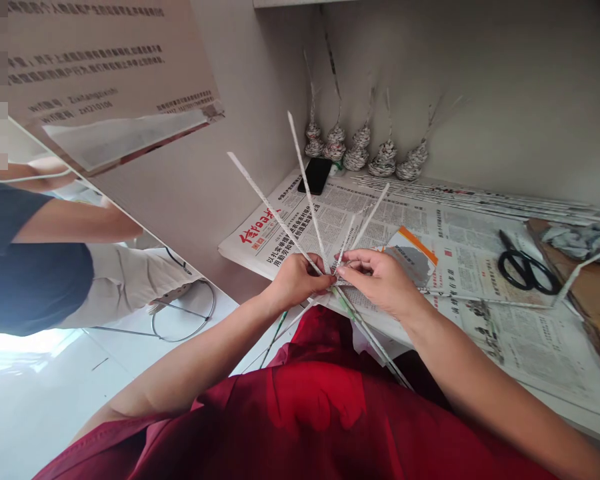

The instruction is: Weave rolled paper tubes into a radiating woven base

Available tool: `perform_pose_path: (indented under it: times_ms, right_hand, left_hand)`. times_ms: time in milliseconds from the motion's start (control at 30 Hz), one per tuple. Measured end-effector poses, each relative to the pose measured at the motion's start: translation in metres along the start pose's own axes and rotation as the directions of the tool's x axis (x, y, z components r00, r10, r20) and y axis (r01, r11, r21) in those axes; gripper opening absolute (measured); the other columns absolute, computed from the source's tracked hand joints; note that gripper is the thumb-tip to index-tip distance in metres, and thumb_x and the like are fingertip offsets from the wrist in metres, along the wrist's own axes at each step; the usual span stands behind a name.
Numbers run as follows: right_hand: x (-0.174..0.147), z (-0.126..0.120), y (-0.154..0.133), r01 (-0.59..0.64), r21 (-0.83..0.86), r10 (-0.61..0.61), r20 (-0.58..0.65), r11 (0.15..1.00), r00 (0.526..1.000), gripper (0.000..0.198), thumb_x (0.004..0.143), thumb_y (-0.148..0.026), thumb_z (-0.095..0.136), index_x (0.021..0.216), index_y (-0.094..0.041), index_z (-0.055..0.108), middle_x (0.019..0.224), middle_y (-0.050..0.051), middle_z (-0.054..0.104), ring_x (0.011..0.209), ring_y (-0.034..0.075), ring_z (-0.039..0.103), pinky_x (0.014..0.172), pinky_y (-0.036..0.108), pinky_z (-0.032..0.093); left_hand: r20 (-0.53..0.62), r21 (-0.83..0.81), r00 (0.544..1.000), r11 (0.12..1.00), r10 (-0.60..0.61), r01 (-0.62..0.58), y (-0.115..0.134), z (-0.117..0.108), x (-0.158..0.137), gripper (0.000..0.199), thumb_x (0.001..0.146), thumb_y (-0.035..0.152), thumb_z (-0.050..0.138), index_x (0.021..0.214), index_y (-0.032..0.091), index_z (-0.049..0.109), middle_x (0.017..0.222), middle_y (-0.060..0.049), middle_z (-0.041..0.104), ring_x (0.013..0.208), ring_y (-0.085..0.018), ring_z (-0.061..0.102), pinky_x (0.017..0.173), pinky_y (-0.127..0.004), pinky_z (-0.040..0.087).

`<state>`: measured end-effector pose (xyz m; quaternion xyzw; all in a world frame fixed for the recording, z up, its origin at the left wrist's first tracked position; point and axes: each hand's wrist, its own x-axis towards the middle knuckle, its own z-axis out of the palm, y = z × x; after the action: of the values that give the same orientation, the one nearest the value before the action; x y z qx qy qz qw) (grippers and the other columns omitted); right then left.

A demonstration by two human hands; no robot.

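Rolled newspaper strips (269, 200) cross at a point in front of my chest, fanning out upward and down toward my lap. My left hand (303, 277) pinches the strips close to their crossing, thumb and fingers pressed together. On the other side my right hand (373, 272) has its fingers curled in at the same crossing, also gripping the strips. A long paper strip (495, 303) runs from there to the right over the newspaper and bends upward near the scissors. Exactly how the strips interlace is hidden by my fingers.
Newspaper sheets (460, 247) cover the shelf top. Black scissors (525, 270) lie at right, a black phone (315, 176) at the back left. Several woven paper gourds (359, 150) line the back wall beside loose paper rods (475, 200). Beyond the left partition sits another person (35, 260).
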<state>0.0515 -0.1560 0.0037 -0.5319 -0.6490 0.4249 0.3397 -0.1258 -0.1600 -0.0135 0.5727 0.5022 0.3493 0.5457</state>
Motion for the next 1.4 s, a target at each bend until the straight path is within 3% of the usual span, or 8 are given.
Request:
perform_pose_path:
  times_ms: [100,267,433,600,900,1167,1400]
  right_hand:
    - [-0.003,0.000,-0.004,0.004,0.040,-0.005,0.008,0.999,1.000,0.022,0.075,-0.038,0.067,0.081,-0.017,0.066,0.077,0.004,0.070,0.068,0.016,0.063,0.063,0.027,0.046]
    - [-0.023,-0.001,-0.006,0.112,-0.228,-0.133,-0.079,0.967,0.988,0.013,0.082,-0.032,0.061,0.077,-0.021,0.066,0.070,0.000,0.068,0.059,0.014,0.058,0.059,0.026,0.042]
    - [-0.037,-0.002,0.003,0.281,-0.403,-0.341,-0.083,0.871,0.936,0.012,0.085,-0.025,0.057,0.077,-0.022,0.065,0.078,0.001,0.068,0.079,0.018,0.061,0.075,0.029,0.042]
    - [-0.037,0.000,0.013,0.350,-0.539,-0.441,-0.044,0.766,0.897,0.010,0.085,-0.020,0.057,0.078,-0.022,0.064,0.078,0.003,0.068,0.085,0.022,0.058,0.081,0.033,0.039]
    - [-0.042,0.000,0.019,0.395,-0.596,-0.497,-0.008,0.699,0.868,0.014,0.088,-0.016,0.051,0.085,-0.022,0.063,0.088,0.005,0.070,0.090,0.023,0.058,0.084,0.036,0.036]
    - [-0.043,0.002,0.025,0.448,-0.596,-0.539,0.029,0.666,0.842,0.016,0.089,-0.014,0.049,0.090,-0.021,0.063,0.093,0.007,0.070,0.092,0.023,0.059,0.084,0.035,0.038]
    - [-0.046,-0.001,0.019,0.315,-0.621,-0.373,0.038,0.718,0.927,0.015,0.090,-0.030,0.054,0.092,-0.022,0.066,0.082,0.006,0.071,0.081,0.023,0.064,0.078,0.035,0.041]
  left_hand:
    - [-0.003,0.013,1.000,1.000,0.001,-0.001,0.001,0.000,0.000,0.014,0.067,0.024,0.071,0.072,0.014,0.062,0.057,0.000,0.063,0.052,-0.011,0.059,0.051,-0.020,0.044]
    - [0.007,-0.046,1.000,0.999,-0.025,0.025,0.000,-0.001,0.003,0.014,0.067,0.022,0.073,0.073,0.013,0.065,0.058,-0.001,0.064,0.053,-0.011,0.060,0.053,-0.021,0.048]
    - [0.028,-0.141,0.997,0.987,-0.067,0.070,-0.001,-0.001,0.003,0.019,0.063,0.021,0.078,0.075,0.011,0.066,0.059,-0.002,0.065,0.054,-0.011,0.062,0.054,-0.020,0.049]
    - [0.093,-0.233,0.991,0.965,-0.100,0.119,0.002,-0.003,0.002,0.027,0.060,0.025,0.082,0.078,0.009,0.069,0.067,-0.004,0.068,0.058,-0.011,0.063,0.059,-0.022,0.054]
    - [0.143,-0.346,0.976,0.915,-0.166,0.206,0.008,-0.004,0.004,0.034,0.053,0.027,0.086,0.075,0.007,0.070,0.068,-0.006,0.067,0.060,-0.011,0.062,0.060,-0.024,0.053]
    - [0.097,-0.241,0.976,0.947,-0.193,0.211,0.011,-0.001,0.002,0.035,0.054,0.027,0.086,0.076,0.007,0.069,0.067,-0.004,0.065,0.060,-0.010,0.060,0.059,-0.022,0.052]
    - [0.067,-0.156,0.984,0.973,-0.164,0.172,0.008,-0.001,0.002,0.033,0.058,0.028,0.084,0.080,0.009,0.068,0.067,-0.002,0.064,0.056,-0.008,0.057,0.054,-0.021,0.051]
